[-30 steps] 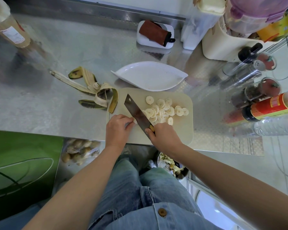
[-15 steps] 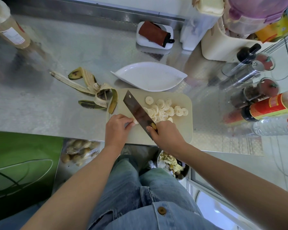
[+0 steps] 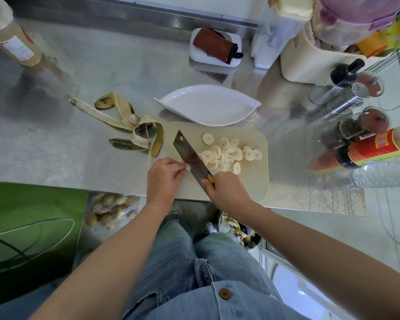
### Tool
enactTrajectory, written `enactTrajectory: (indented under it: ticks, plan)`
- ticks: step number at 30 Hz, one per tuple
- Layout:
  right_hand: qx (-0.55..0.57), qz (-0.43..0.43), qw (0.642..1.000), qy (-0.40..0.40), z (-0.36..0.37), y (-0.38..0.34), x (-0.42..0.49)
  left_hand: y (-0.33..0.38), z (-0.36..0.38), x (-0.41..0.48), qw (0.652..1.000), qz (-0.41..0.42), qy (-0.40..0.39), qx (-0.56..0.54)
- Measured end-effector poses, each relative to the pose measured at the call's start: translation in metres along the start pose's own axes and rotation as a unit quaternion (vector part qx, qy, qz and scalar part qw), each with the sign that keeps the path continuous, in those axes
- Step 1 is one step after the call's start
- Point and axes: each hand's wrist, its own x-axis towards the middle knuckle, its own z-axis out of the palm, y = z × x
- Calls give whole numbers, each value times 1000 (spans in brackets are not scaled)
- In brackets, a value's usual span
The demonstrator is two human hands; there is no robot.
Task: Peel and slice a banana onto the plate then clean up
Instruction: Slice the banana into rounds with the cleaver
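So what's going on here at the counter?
A person is slicing a peeled banana on the cutting board. The right grip holds the knife, its blade set against the last stub of banana, which the left grip pinches in place. A pile of slices lies on the board right of the blade. The white plate behind the board has no slices yet, and the peel lies on the counter to the left.

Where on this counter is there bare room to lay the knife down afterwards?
The widest bare steel counter lies left of the banana peel, toward the tall bottle. A smaller patch sits between the cutting board and the sauce bottles. Crowded: the right edge with shakers, and the board under the slices.
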Motion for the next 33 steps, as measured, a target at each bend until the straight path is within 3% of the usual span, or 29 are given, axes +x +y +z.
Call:
enactTrajectory:
  ticks: [11, 33]
  plan:
    - [42, -10, 998, 42, -6, 9, 2, -2, 0, -2, 1000, -16, 2, -14]
    - [28, 11, 999, -11, 6, 1, 6, -3, 3, 3, 999, -29, 10, -30]
